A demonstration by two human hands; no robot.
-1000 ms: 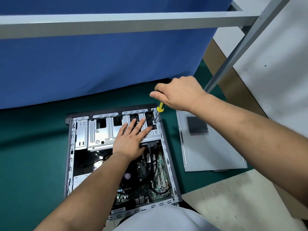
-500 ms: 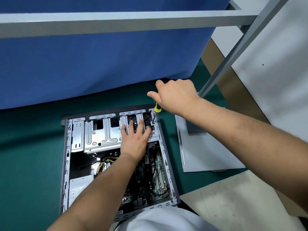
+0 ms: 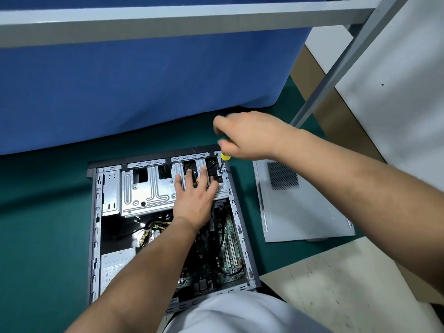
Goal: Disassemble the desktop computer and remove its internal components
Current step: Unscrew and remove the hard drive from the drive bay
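Two hands are at work on the far end of the open computer case (image 3: 236, 213), which lies on its side on the green mat (image 3: 45, 212). His right hand (image 3: 249, 134) is curled round the yellow-handled screwdriver (image 3: 224, 159), its shaft angled down so the tip sits at a screw (image 3: 219, 172) in the far right corner of the silver drive cage (image 3: 146, 191). His left hand (image 3: 194, 198) lies flat on that cage, fingers straight and spread, pressing it still, just beside the tip.

To my eye he is backing out the cage's fixing screw. He would do well to stand the driver straighter over the head and bear down while turning, since a tilted bit can slip and chew the slot. The flat palm is useful; it stops the cage shifting.

Nearer him inside the case lie the motherboard (image 3: 228, 248), a bundle of yellow and black cables (image 3: 153, 228) and the power supply (image 3: 115, 263). Those cables run up under the cage and will likely snag it when it lifts. The removed side panel (image 3: 305, 212) rests on the mat to the right, apart from the case. A blue cloth (image 3: 144, 80) hangs behind, under a grey metal frame (image 3: 168, 18) whose slanted leg stands close by his right arm.
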